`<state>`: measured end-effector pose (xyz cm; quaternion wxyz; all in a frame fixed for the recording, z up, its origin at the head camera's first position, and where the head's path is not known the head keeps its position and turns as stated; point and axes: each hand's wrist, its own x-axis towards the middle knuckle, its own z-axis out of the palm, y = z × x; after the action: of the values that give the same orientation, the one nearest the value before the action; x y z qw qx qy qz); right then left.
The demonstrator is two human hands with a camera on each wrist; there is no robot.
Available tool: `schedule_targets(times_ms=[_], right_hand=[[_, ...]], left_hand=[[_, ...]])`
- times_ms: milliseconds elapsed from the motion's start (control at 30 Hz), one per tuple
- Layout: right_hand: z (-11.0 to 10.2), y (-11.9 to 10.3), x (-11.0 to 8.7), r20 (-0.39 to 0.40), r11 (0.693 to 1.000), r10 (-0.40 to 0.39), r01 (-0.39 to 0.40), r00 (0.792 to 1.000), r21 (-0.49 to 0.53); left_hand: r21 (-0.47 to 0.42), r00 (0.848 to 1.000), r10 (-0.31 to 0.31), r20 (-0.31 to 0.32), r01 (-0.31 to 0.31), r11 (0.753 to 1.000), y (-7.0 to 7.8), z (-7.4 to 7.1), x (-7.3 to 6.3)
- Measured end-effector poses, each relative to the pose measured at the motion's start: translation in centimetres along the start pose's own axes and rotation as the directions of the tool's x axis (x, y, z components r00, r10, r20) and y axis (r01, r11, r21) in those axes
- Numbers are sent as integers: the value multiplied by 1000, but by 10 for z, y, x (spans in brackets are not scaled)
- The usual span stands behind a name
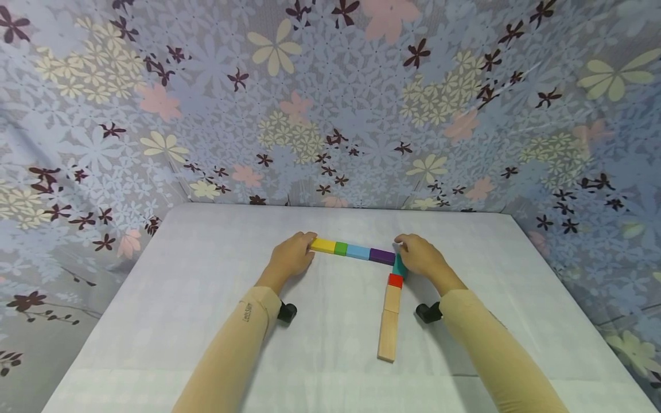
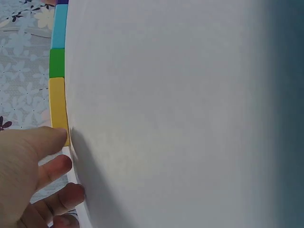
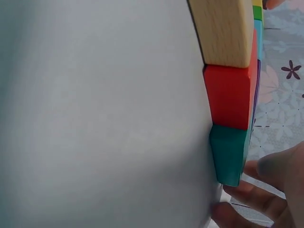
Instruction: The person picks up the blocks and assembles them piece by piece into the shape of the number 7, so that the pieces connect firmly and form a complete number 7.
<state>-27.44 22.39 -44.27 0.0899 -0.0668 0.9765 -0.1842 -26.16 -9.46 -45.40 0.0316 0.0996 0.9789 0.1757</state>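
Observation:
Several wooden blocks form a bent line on the white surface. Its far row runs from a yellow block [image 1: 323, 245] through a green block [image 1: 341, 249] and a light blue block [image 1: 358, 252] to a purple block [image 1: 382, 256]. My left hand [image 1: 294, 254] is at the yellow block's outer end, the thumb touching it and the other fingers loosely bent. At the corner, my right hand [image 1: 420, 255] has its fingertips against the teal block [image 3: 229, 154]. A red block [image 1: 395, 280] follows, then two plain wood blocks, one shorter [image 1: 392, 299] and one longer [image 1: 388, 335].
A white cloth [image 1: 206, 344] covers the table, and a flowered curtain [image 1: 330, 115] hangs behind its far edge. Black wrist cameras stick out inward from the left cuff [image 1: 287, 312] and the right cuff [image 1: 428, 312].

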Motion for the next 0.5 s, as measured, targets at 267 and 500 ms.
schedule_targets(times_ms=[267,500], right_hand=[[-3,-2,-1,-111,995,-47,37,993,-89],[-8,-29,-12,-140,987,-83,62,987,-146]], left_hand=[[45,999,19,-51,-16,999,4,-11,-10],[51,997,28,-67,-25,998,21,-32,-25]])
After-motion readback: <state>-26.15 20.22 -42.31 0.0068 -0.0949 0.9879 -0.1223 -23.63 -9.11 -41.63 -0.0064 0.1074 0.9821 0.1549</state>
